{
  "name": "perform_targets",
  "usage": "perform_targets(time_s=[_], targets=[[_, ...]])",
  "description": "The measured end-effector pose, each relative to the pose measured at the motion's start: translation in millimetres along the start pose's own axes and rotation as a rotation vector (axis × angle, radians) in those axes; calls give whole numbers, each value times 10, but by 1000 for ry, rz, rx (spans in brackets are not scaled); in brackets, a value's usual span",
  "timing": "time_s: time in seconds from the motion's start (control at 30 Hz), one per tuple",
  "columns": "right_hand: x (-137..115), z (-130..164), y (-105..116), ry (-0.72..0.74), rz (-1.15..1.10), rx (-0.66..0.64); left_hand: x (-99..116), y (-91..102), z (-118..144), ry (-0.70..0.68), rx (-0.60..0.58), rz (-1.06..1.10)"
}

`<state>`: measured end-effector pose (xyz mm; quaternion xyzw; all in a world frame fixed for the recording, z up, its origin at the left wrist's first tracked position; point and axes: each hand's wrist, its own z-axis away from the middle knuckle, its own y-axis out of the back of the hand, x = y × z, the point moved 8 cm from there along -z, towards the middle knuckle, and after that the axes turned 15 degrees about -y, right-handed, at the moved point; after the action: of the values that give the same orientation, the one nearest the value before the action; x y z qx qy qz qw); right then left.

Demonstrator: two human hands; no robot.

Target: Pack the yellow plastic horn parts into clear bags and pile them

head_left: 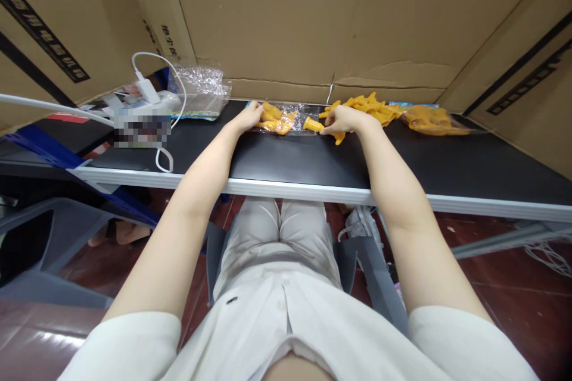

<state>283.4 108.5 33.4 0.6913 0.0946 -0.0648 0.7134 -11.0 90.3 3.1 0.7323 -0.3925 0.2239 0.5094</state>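
Hands were both at the far edge of the black table (286,161), working one small clear bag (288,120). Your left hand (248,116) pinned the bag's left end flat, fingers pressed together on the film; whether they pinched it or only pressed could not be told. Your right hand (339,120) was pinched shut on a yellow piece (313,125), its tip at the bag's right-hand mouth. To do this step well, in my judgement: you kept the left hand firm so the film stayed taut, and you should have fed the piece in narrow end first, low along the table, so the mouth did not fold shut. The piece looked small, bright yellow-orange, tapered, smooth and likely light plastic or rubber. Several like it already lay inside the bag, near its left end. A loose heap of yellow pieces (370,104) sat just behind your right hand, and a filled bag (431,119) lay further right. A crumpled clear wrapper (203,89) and a white charger cable (156,71) sat at the left.
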Motion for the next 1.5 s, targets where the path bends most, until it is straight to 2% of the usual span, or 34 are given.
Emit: perform_targets(time_s=[0.1, 0.33, 0.43, 0.57, 0.77, 1.07, 1.27, 1.37, 1.5], targets=[[26, 16, -19, -3, -3, -61, 17, -4, 12, 8, -11, 9], [-229, 162, 93, 94, -112, 73, 22, -47, 5, 3, -42, 135], [-274, 216, 123, 96, -157, 68, -26, -67, -14, 16, -32, 215], [-248, 252, 138, 60, -305, 22, -40, -65, -31, -1, -25, 210], [-375, 270, 14, 113, -462, -38, -27, -92, -19, 10, -35, 219], [-462, 184, -155, 120, -635, -6, 34, -151, 12, 39, -55, 342], [-515, 225, -217, 175, -801, -91, 41, -141, 9, 22, -21, 332], [-506, 231, -220, 156, -759, -110, 83, -153, -2, -55, -45, 285], [-529, 223, -201, 167, -610, -69, 296, -125, -30, -324, -63, 177]])
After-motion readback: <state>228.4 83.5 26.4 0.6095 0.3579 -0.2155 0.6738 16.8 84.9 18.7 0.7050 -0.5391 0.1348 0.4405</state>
